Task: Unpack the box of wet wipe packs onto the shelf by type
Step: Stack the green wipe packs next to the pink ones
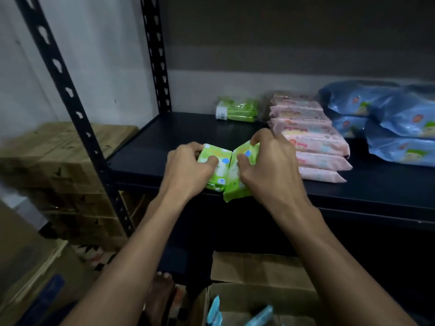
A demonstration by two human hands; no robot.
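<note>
I stand at a dark metal shelf (164,137), holding two green wet wipe packs at its front edge. My left hand (186,165) curls around the left green pack (213,167), thumb on its top face. My right hand (268,161) pinches the right green pack (242,175) between fingers and thumb; this pack tips up against its neighbour and overhangs the front edge. I judge that I am setting them down side by side to start a front row of the green kind.

At the back edge sits a wrapped green bundle (236,110), the same colour family, so this stretch of shelf looks reserved for green. To its right a stack of pink packs (313,142) runs from back to front, and blue packs (386,121) are piled toward the right edge. The types stay apart.

Below me, the open cardboard box (237,304) holds pale blue packs (215,309), not yet shelved.

Printing on the packs shows cartoon faces, but the writing is too blurred to read. The green bundle carries a white barcode label, also unreadable.
</note>
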